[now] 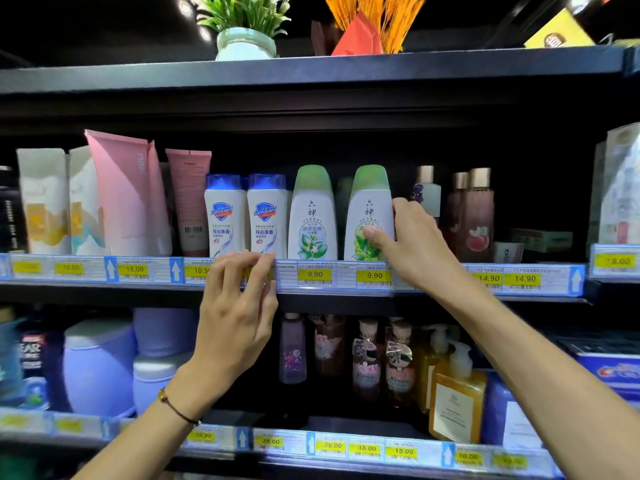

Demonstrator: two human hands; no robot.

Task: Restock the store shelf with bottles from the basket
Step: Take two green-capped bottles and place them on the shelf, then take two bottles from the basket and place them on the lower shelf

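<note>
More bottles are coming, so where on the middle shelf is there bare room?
Free: the dark stretch right of the brown bottles, above the low boxes. Crowded: from the pink tubes through the green-capped bottle under the right hand.

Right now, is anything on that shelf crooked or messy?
Mostly tidy. The big pink tube leans left against its neighbours instead of standing straight. The green-capped bottle under the right hand stands upright. Nothing is spilled.

Two green-capped bottles (313, 214) are standing left of the right hand's fingers (375, 233), two blue-capped bottles (225, 216) just above the left fingertips (249, 259), perhaps three pink tubes (124, 195) leftward.
</note>
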